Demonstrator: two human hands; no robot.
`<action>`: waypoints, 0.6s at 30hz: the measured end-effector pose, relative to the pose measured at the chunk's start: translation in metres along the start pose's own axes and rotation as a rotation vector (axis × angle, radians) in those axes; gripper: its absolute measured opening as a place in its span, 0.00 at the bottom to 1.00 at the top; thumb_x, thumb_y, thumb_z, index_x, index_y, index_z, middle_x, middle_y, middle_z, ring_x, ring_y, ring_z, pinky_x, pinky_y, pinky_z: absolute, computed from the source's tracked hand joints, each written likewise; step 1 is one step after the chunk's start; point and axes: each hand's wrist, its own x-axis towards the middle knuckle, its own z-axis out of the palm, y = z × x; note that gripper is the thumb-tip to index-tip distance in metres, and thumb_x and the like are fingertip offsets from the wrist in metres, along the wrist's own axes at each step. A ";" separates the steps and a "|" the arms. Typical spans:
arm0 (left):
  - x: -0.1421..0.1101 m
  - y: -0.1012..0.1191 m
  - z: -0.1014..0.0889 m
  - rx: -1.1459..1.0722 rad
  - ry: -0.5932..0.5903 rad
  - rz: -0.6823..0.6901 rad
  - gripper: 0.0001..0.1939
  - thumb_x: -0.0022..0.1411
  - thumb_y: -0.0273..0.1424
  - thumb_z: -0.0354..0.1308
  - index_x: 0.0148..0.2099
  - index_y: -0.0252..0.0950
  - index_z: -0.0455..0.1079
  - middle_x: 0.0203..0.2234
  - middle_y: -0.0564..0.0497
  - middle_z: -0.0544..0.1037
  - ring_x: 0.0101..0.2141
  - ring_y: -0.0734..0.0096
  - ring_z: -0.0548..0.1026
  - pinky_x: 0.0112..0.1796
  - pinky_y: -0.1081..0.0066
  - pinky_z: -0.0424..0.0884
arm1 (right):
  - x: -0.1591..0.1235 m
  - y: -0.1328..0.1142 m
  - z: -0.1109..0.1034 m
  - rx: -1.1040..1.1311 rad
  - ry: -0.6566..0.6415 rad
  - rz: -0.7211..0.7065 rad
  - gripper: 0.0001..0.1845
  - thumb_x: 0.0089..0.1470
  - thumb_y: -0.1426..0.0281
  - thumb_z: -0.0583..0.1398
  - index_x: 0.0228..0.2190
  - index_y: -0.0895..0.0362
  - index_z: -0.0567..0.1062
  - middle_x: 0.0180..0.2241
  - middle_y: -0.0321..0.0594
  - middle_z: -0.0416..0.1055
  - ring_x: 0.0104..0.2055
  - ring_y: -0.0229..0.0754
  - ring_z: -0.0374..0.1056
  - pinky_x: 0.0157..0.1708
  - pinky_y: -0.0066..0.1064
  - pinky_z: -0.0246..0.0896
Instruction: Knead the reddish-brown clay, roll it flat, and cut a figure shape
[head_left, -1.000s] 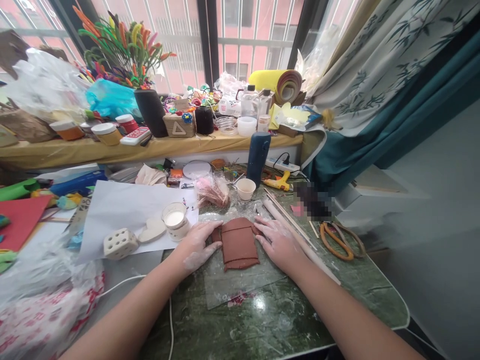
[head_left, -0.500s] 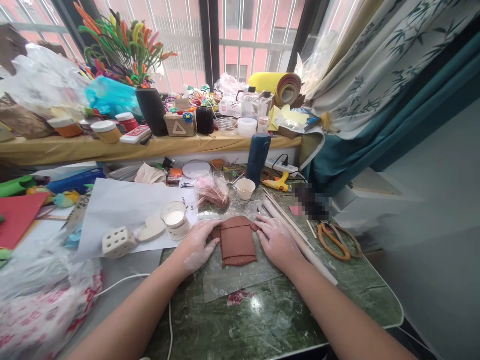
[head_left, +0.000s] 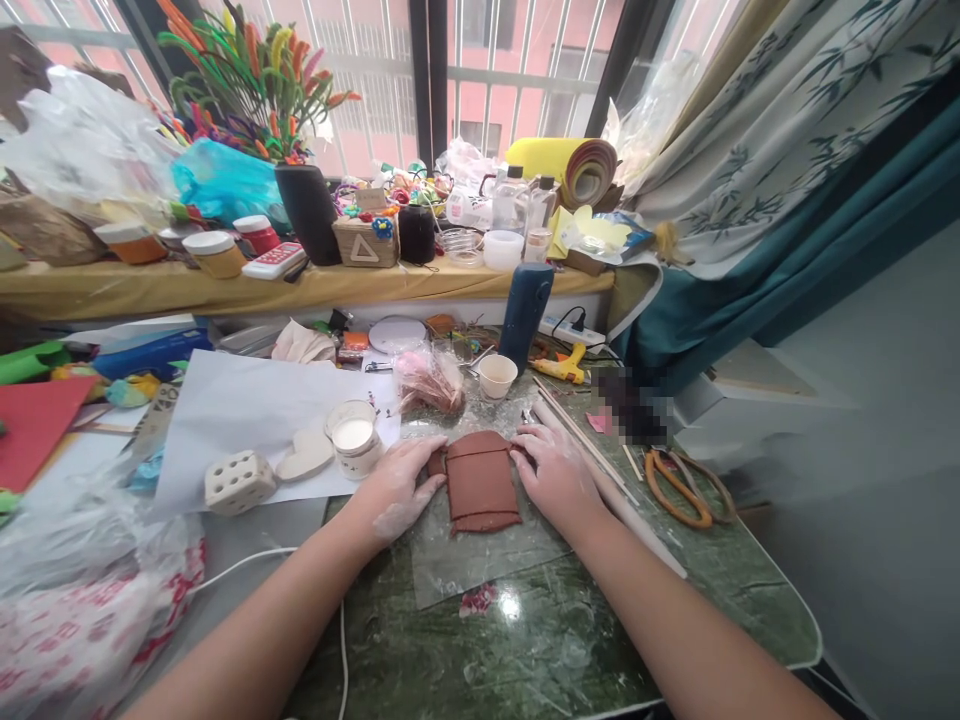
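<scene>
A flat slab of reddish-brown clay [head_left: 484, 483] lies on a clear plastic sheet [head_left: 450, 575], with cut lines crossing it near its top and bottom. At its left edge rests my left hand [head_left: 401, 487], dusted with white, thumb and fingers apart around a small side piece of clay [head_left: 436, 463]. My right hand [head_left: 553, 472] has its fingers bent and drawn together at the slab's upper right edge, on the clay there. The fingertips hide most of that right side piece.
Left of the slab are a cup of white material [head_left: 354, 440], a heart shape [head_left: 306, 455] and a white die [head_left: 240, 482]. A rolling pin [head_left: 637, 530], thin sticks and orange-handled scissors [head_left: 679, 490] lie right. Behind stand a paper cup [head_left: 497, 376] and a blue cylinder [head_left: 525, 318].
The view has shifted slightly, so the scene sits a little further right. My right fingers have closed in on the slab's upper right edge. My left hand stays at the left edge.
</scene>
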 end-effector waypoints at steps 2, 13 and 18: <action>-0.001 0.000 0.000 0.003 0.005 -0.001 0.23 0.65 0.32 0.58 0.62 0.39 0.66 0.56 0.43 0.75 0.56 0.54 0.72 0.57 0.53 0.69 | 0.002 -0.002 -0.001 -0.004 0.003 -0.002 0.12 0.63 0.71 0.57 0.42 0.55 0.80 0.48 0.45 0.77 0.52 0.53 0.69 0.56 0.49 0.62; -0.004 0.000 0.004 0.054 0.017 0.010 0.21 0.69 0.32 0.53 0.62 0.38 0.65 0.57 0.42 0.73 0.58 0.54 0.70 0.59 0.50 0.67 | -0.001 0.005 0.007 0.042 0.037 -0.025 0.16 0.63 0.68 0.55 0.49 0.55 0.78 0.51 0.47 0.76 0.57 0.56 0.66 0.58 0.53 0.61; -0.005 0.010 0.001 0.080 0.041 0.078 0.19 0.70 0.32 0.51 0.61 0.39 0.66 0.60 0.44 0.71 0.60 0.56 0.68 0.61 0.50 0.64 | -0.013 -0.010 -0.006 0.092 0.068 -0.129 0.18 0.63 0.71 0.54 0.52 0.57 0.75 0.56 0.49 0.72 0.63 0.56 0.61 0.61 0.55 0.59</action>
